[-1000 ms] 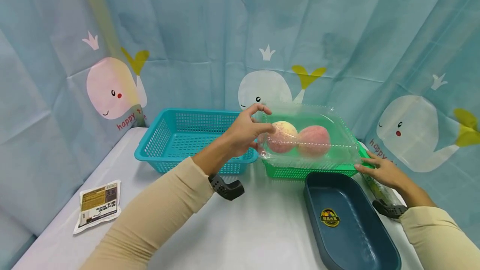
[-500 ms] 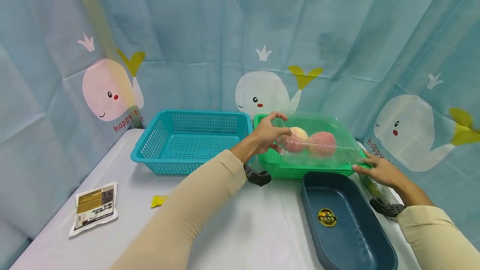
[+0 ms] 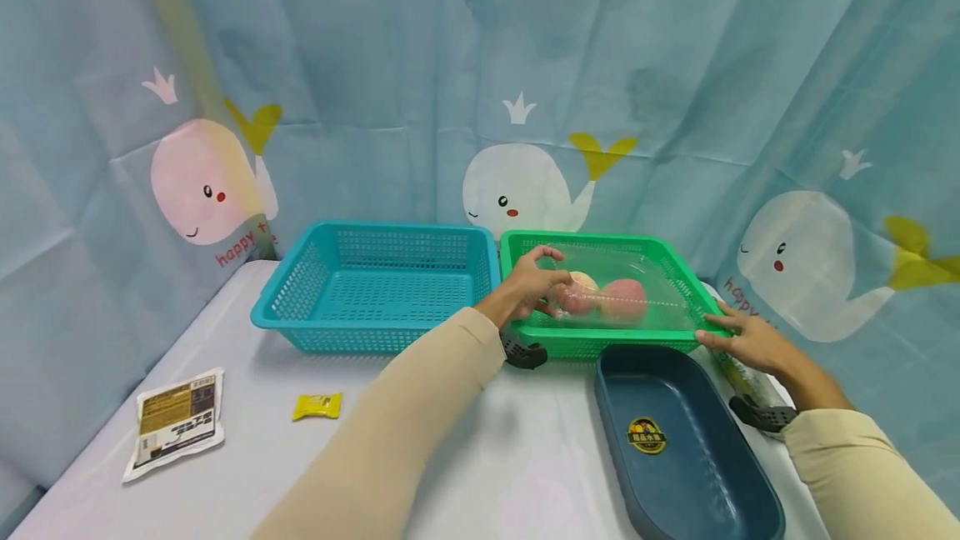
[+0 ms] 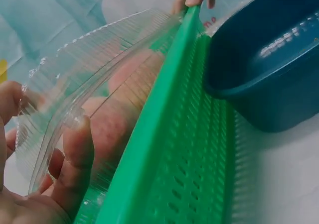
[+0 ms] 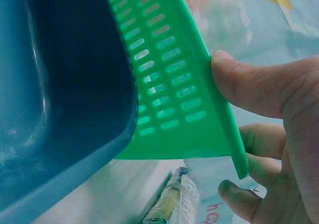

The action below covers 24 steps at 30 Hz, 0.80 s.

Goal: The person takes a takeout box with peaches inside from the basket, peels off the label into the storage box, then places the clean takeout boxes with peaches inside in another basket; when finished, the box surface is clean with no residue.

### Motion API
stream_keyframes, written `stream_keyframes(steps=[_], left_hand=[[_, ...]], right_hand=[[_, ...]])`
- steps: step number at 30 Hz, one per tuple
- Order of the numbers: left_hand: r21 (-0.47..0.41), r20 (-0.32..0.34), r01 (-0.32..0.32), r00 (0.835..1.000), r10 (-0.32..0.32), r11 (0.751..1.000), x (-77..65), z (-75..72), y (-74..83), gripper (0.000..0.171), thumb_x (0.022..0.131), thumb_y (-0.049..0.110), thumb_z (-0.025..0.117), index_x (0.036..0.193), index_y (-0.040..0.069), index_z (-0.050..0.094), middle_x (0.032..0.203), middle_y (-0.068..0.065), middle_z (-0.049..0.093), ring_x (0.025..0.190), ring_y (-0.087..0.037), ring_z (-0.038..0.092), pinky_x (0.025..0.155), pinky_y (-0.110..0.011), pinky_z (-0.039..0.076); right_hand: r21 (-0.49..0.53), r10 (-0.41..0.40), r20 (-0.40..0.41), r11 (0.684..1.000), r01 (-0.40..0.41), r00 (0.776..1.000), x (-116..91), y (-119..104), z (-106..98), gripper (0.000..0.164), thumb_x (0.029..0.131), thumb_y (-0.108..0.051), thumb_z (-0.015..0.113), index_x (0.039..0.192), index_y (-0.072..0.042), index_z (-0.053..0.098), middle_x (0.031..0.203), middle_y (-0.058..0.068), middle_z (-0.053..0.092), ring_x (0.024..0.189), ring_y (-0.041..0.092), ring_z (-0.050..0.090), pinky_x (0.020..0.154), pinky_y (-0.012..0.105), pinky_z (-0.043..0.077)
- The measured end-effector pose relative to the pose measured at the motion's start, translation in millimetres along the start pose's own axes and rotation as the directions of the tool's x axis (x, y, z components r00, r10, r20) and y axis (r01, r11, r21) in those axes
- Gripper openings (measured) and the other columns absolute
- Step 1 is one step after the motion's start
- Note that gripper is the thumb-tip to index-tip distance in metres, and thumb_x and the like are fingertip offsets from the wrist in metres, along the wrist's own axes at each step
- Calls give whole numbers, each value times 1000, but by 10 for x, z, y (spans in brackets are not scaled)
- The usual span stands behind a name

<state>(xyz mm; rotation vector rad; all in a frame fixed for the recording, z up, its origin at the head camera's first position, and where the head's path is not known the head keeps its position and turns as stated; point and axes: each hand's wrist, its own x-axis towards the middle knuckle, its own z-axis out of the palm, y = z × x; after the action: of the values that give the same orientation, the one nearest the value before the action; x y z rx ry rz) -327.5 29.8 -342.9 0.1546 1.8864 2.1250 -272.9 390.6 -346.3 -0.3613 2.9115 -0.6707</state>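
Observation:
My left hand (image 3: 528, 282) grips the left end of a clear plastic fruit box (image 3: 663, 294), thumb on the near side in the left wrist view. Two pink-and-yellow peaches (image 3: 626, 300) show through its plastic. The box sits low inside a green basket (image 3: 577, 347), slightly tilted in the left wrist view; its underside is hidden. My right hand (image 3: 753, 344) holds the basket's right front corner. In the right wrist view the thumb (image 5: 232, 77) presses the rim (image 5: 227, 122) and the fingers lie on its other side.
A blue basket (image 3: 375, 336) stands left of the green one. A dark blue tray (image 3: 693, 448) lies in front of it, with a clear-wrapped package (image 3: 757, 386) beyond, partly under my right wrist. A yellow packet (image 3: 317, 406) and a brown-and-white pouch (image 3: 177, 419) lie on the left.
My left hand has lowered the fruit box from above the green basket into it. The right hand stays at the basket's corner. The yellow packet has come out from behind my left sleeve.

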Motion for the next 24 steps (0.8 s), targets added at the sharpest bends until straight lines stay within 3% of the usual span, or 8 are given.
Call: stream_keyframes(steps=[6, 8, 13, 17, 21, 24], left_hand=[[102, -26, 33, 999, -31, 994, 36, 58, -76, 51, 87, 9, 71, 134, 14, 49, 100, -17, 58, 42, -19, 37, 56, -48, 57], [140, -35, 50, 998, -45, 989, 30, 88, -87, 52, 89, 10, 70, 136, 16, 48, 104, -18, 56, 46, -23, 44, 55, -46, 57], [179, -65, 36, 998, -25, 983, 2, 153, -96, 52, 91, 8, 67, 138, 19, 47, 127, -19, 47, 83, -40, 63, 65, -50, 57], [217, -2, 24, 1000, -25, 976, -5, 178, -88, 45, 94, 9, 62, 136, 19, 50, 134, -17, 46, 105, -48, 56, 73, -51, 56], [273, 79, 40, 995, -63, 961, -5, 195, -74, 49, 95, 12, 61, 140, 22, 47, 140, -15, 43, 119, -48, 47, 81, -52, 52], [309, 87, 52, 993, -82, 950, -12, 206, -64, 55, 94, 16, 64, 144, 25, 43, 145, -12, 39, 123, -46, 44, 84, -53, 50]], right_hand=[[-7, -13, -3, 1000, 13, 1000, 19, -17, 21, 71, 95, -44, 57, 139, 11, 42, 150, 35, 12, 125, 65, 19, 91, 75, 28], [-12, -19, -1, 1000, 19, 1000, 12, -14, 22, 71, 96, -44, 57, 138, 11, 42, 150, 36, 12, 124, 65, 20, 90, 75, 29], [-7, -33, -14, 999, 33, 999, -6, 4, 8, 71, 96, -42, 57, 137, 13, 42, 149, 37, 12, 123, 66, 21, 90, 75, 30], [4, -27, -20, 1000, 27, 999, -20, 18, -13, 71, 96, -42, 57, 137, 14, 41, 149, 38, 11, 124, 66, 19, 90, 75, 29], [13, -22, -19, 1000, 23, 1000, -34, 16, -24, 71, 96, -41, 57, 138, 14, 40, 149, 38, 11, 124, 67, 18, 90, 75, 29], [9, -24, -24, 1000, 24, 999, -52, 5, -22, 71, 96, -41, 57, 138, 14, 40, 149, 37, 12, 124, 66, 19, 90, 76, 29]])
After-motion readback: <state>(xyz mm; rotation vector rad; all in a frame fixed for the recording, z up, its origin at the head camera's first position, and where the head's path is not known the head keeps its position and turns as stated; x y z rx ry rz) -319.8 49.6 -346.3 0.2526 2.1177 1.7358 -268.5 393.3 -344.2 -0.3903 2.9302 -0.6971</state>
